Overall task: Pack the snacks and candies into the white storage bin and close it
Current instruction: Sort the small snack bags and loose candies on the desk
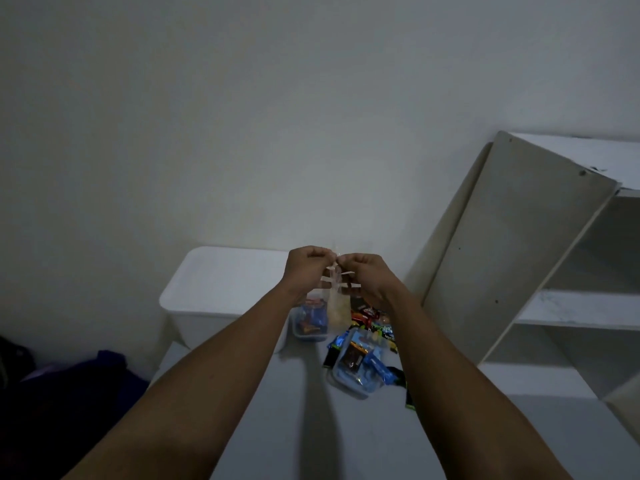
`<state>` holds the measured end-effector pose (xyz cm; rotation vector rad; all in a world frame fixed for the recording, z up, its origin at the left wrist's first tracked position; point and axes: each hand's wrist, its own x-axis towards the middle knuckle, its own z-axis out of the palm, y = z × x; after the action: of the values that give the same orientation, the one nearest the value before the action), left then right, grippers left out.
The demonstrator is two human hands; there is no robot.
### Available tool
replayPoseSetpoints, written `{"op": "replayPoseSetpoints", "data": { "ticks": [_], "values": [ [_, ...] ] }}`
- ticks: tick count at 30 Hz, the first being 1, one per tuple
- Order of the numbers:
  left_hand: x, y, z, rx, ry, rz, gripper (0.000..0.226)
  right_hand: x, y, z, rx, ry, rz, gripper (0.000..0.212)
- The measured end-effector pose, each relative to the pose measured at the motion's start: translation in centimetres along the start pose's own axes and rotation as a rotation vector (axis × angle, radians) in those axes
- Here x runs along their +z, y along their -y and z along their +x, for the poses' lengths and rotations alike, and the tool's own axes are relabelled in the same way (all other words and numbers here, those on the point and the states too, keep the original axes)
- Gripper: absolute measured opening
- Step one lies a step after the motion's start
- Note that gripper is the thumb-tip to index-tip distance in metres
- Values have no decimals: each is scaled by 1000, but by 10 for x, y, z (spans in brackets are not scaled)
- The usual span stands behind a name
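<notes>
Both arms extend fwd over the white table [311, 427]. Left hand [308, 268] and right hand [367, 271] meet above the table's far end, fingers curled and pinched on the neck of a small clear bag [336, 306]. The bag hangs between the hands, pale contents at its bottom, thin ties or strips sticking out sideways just below the pinch point. Exact finger contact not resolvable; low light.

White storage bin [221, 282]: far-left corner of the table, against the wall, lid on, just left of the hanging bag.

Small clear container [308, 323]: directly below the bag, beside the bin, w/ blue and red wrappers inside.

Loose candies [372, 318]: right of that container, on the table.

Blue tray [360, 368]: nearer than the candies, w/ dark and blue packets on it.

White shelf unit [554, 271]: right of the table, leaning panel at its front.
</notes>
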<state>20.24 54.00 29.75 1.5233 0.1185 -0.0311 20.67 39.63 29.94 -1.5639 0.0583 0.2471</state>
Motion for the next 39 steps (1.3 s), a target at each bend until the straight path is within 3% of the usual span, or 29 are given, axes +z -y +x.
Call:
{"op": "replayPoseSetpoints", "data": {
  "ticks": [7,12,19,23,26,34,39],
  "values": [
    [-7,19,-1,78,11,280,12,8,-16,7,-37,-158,-99,17],
    [-11,22,-3,57,-11,311,17,12,-20,7,-49,-192,-132,18],
    [-15,25,-2,75,-24,316,34,16,-16,5,-35,-170,-106,14],
    [-16,30,0,88,-4,388,30,21,-23,6,-30,-201,-84,16],
    [-16,34,-4,84,-10,394,25,22,-27,3,57,-127,-125,22],
    [-20,48,-12,-22,147,359,64,19,-37,0,102,-119,-232,31],
    [-22,54,-11,-19,70,352,67,23,-45,3,49,-219,-301,25]
  ]
}}
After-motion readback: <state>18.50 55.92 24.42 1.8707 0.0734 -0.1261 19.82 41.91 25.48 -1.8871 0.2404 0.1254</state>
